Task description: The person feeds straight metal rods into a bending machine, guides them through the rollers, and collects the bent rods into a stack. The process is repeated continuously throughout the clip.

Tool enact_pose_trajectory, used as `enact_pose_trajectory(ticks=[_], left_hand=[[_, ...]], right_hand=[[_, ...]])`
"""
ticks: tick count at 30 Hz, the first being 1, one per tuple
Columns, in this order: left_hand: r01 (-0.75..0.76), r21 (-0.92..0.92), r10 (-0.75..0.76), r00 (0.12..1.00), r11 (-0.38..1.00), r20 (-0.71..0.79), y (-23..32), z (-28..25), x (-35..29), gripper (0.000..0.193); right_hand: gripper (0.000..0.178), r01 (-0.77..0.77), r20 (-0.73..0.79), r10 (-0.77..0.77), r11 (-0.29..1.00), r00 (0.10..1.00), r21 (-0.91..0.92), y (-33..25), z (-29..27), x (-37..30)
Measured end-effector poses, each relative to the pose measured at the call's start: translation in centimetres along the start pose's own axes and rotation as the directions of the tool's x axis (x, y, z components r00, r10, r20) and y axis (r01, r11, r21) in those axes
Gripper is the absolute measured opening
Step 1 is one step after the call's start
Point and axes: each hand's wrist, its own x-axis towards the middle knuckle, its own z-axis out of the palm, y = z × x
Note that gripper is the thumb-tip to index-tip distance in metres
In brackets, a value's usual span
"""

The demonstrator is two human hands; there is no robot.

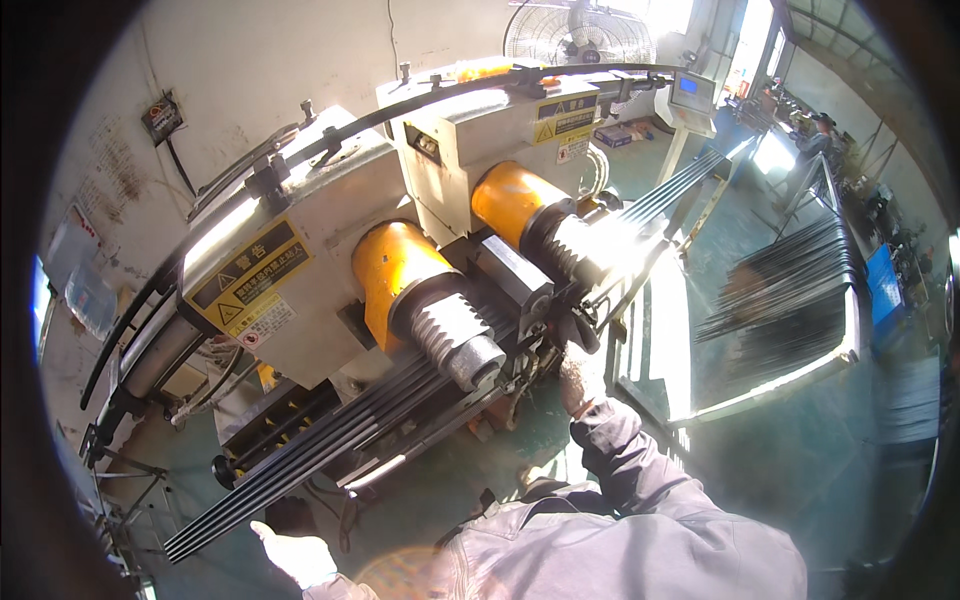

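My right hand (582, 378), in a pale work glove, reaches up to the machine beside a dark metal part (578, 330). Its fingers merge with the dark part, so their grip is hidden. At the lower left is my left hand (296, 556), also gloved and washed out by bright light. One finger or the thumb points up, close to but apart from the ends of several dark metal rods (290, 478). Those rods lie side by side along the machine's front, below two threaded spindles, the near spindle (450, 328) and the far spindle (560, 240), which have orange housings.
The long machine body (300, 270) carries warning labels and a curved black rail (400, 115). At the right, a rack (850, 320) holds many thin rods. A control screen (690, 90) and a large fan (580, 40) stand at the back. Another person (822, 135) is far right.
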Motion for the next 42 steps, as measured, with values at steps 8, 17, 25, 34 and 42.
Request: enact_pose_trajectory(ticks=[8,17,25,34,42], left_hand=[[0.249,-0.024,-0.167,0.715,0.968,0.678,3.7,-1.0,4.5,0.041],[-0.522,0.208,0.452,0.838,0.827,0.305,5.4,17.1,-6.2,0.051],[-0.740,0.307,0.613,0.670,0.598,0.419,5.4,32.6,-12.3,0.036],[-0.820,0.315,0.522,0.554,0.478,0.649,1.9,43.6,-18.0,0.041],[-0.840,0.380,0.196,0.328,-0.386,0.924,-4.0,49.6,-21.1,0.025]], right_hand=[[0.034,-0.119,0.096,0.093,0.939,0.991,0.323,3.4,1.6,5.9],[0.030,-0.222,0.072,0.214,0.843,0.974,0.490,1.2,2.8,6.0],[0.028,-0.144,0.195,0.105,0.970,0.975,0.196,-2.3,3.5,7.1],[0.033,0.332,0.275,-0.297,0.939,0.915,-0.089,-0.3,2.0,9.6],[0.057,0.576,0.423,-0.417,0.721,0.804,-0.385,1.2,0.1,10.7]])
